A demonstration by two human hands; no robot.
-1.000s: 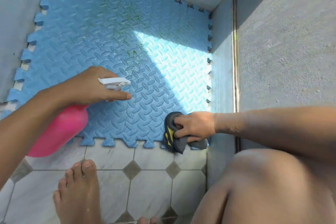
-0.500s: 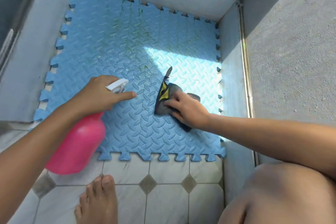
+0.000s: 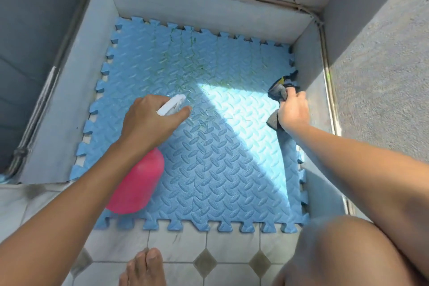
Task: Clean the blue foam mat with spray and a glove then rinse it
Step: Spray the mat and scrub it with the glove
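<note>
The blue foam mat (image 3: 209,169) lies flat in a sunken concrete corner, with green streaks on its far half. My left hand (image 3: 151,118) grips the white trigger head of a pink spray bottle (image 3: 137,183), nozzle aimed at the mat's middle. My right hand (image 3: 293,111) holds a dark grey glove with yellow marks (image 3: 278,89) at the mat's far right edge, beside the low wall.
Low grey concrete walls (image 3: 209,4) enclose the mat on the left, far and right sides. White floor tiles with grey diamonds (image 3: 232,244) lie in front. My bare foot (image 3: 142,267) and knee (image 3: 343,253) are near the mat's front edge.
My right hand has carried the glove from the mat's middle to its far right edge. The left hand and spray bottle have moved further over the mat.
</note>
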